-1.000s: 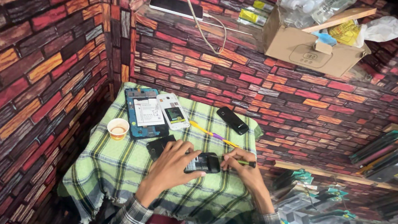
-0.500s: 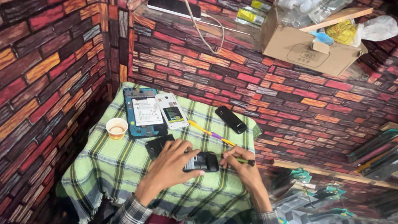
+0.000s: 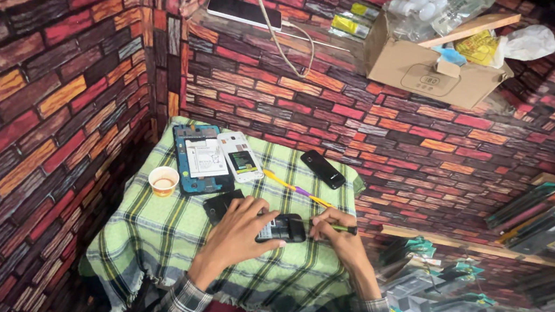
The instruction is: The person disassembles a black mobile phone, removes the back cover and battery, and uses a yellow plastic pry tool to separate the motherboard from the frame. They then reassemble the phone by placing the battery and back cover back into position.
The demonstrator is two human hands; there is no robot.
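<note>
A small dark phone (image 3: 285,227) lies opened on the green checked tablecloth (image 3: 161,240). My left hand (image 3: 238,232) presses on its left side and holds it down. My right hand (image 3: 338,237) grips a thin green-handled screwdriver (image 3: 337,227) whose tip points at the phone's right edge. A black back cover (image 3: 221,205) lies just beyond my left hand.
An opened blue tablet (image 3: 196,159), an opened white phone (image 3: 241,156), a black phone (image 3: 322,168), a yellow tool (image 3: 296,189) and a paper cup (image 3: 163,181) lie on the table. A cardboard box (image 3: 430,65) and a phone (image 3: 244,11) sit on the shelf. Brick-patterned walls close in left and behind.
</note>
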